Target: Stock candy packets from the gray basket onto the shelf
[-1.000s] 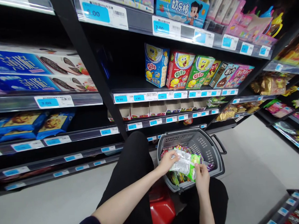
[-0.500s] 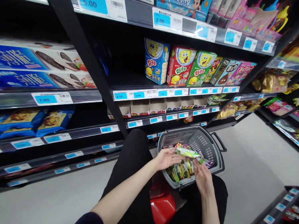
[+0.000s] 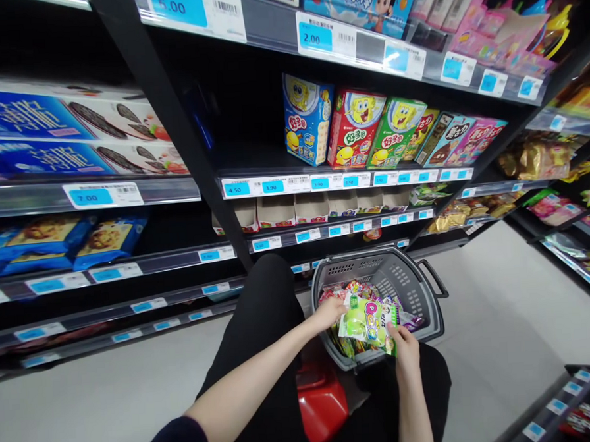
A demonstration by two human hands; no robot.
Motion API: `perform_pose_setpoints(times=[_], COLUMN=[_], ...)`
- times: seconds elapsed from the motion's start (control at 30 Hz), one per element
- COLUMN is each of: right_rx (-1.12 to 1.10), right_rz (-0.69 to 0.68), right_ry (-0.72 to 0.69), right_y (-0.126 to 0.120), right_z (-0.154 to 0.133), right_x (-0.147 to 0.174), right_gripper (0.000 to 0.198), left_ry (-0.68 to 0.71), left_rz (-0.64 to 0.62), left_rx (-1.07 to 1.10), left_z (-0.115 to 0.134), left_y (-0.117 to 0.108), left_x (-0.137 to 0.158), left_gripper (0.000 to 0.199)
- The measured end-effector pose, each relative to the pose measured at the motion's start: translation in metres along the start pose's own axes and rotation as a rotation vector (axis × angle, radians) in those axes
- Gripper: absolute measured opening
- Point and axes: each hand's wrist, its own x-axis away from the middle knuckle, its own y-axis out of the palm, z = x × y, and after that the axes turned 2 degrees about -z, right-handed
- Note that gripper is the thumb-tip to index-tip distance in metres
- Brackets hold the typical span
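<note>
A green and white candy bag is stretched between my two hands, its printed face turned up toward me. My left hand is closed on the bag's left edge. The right edge is pinched by my right hand, thumb on top. Beneath the bag stands a grey shopping basket holding several colourful snack packets, partly hidden by the bag and my hands.
Shelves with price tags run in front, carrying small cartoon snack boxes, blue biscuit boxes and open display cartons. A red plastic stool is between my legs. The basket's handle sticks out right, above the pale floor.
The bag has turned from nearly edge-on to face up. My left hand went from spread fingers beside it to gripping its left edge, and my right hand now grips the right edge.
</note>
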Motion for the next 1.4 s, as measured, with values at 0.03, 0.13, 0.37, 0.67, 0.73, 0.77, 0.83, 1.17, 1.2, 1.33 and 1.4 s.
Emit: perform_pose_setpoints(times=[0.03,0.13,0.37,0.67,0.73,0.77,0.83,1.17,1.2,1.33,1.4], right_rx=[-0.025,-0.075,-0.075,0.351,0.610,0.707,0.821,1.212,1.243,1.358,1.406], right_rz=[-0.022,-0.068,-0.049,-0.069,-0.147,-0.174,-0.200,-0.202,-0.207,-0.248,-0.279], right_ry=[0.006,0.014,-0.025,-0.269,-0.348,-0.366,-0.368,-0.195,-0.177,-0.123,-0.111], right_y=[0.002,0.006,0.001,-0.003,0.003,0.007,0.015,0.043,0.045,0.050,0.051], right_z=[0.001,0.001,0.000,-0.005,-0.003,-0.001,0.003,0.037,0.039,0.047,0.048], right_x=[0.000,0.003,-0.001,0.000,0.002,0.002,0.002,-0.006,-0.006,-0.006,-0.006], right_gripper=[0.026,0.024,0.029,0.034,0.036,0.035,0.032,0.024,0.025,0.032,0.036], left_ry=[-0.003,-0.019,-0.038,-0.021,-0.087,-0.121,-0.176,-0.151,-0.146,-0.136,-0.132], left_rz=[0.001,-0.003,-0.025,-0.005,-0.056,-0.087,-0.158,-0.314,-0.319,-0.346,-0.355], left_rx=[0.007,0.027,-0.004,-0.749,-0.811,-0.847,-0.915,-1.064,-1.067,-1.064,-1.059], left_z=[0.001,0.005,0.009,0.007,0.004,0.001,-0.003,-0.005,-0.005,-0.011,-0.013], left_y=[0.000,0.001,0.001,-0.003,-0.004,-0.003,-0.001,0.003,0.002,0.001,0.001], left_x=[0.001,0.004,0.006,0.013,0.016,0.017,0.019,0.021,0.021,0.018,0.017], left_gripper=[0.035,0.035,0.026,0.029,0.025,0.022,0.021,0.041,0.041,0.042,0.043])
